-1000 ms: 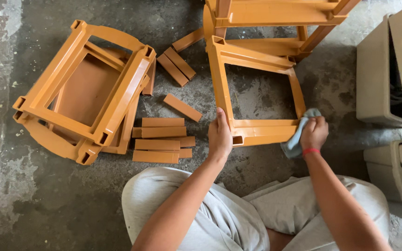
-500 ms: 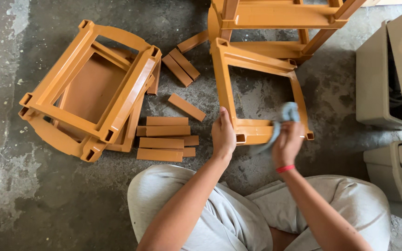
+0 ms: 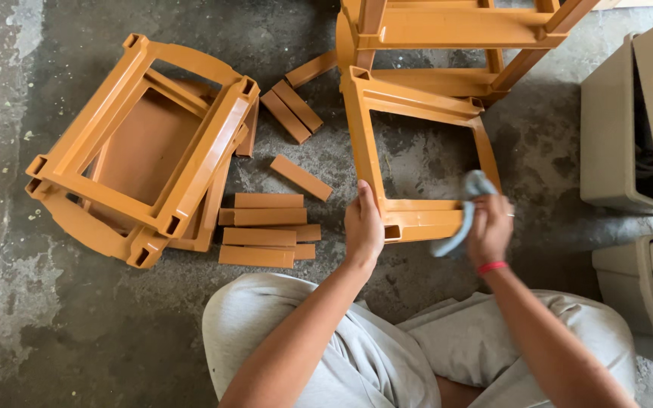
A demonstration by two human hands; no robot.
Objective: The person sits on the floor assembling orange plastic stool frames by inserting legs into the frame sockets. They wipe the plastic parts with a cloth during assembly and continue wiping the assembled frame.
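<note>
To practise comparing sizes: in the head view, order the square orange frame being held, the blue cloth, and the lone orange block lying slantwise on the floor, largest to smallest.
1. Square orange frame, clearly largest.
2. and 3. Blue cloth and lone orange block look alike; the cloth is bunched in the right hand, so I won't rank them.

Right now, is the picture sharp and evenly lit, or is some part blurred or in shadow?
Head view: soft, even daylight, no glare; the frame and floor are sharp; the right hand and cloth are slightly motion-blurred; the left hand is clear; a faint shadow lies under the bin.
</note>
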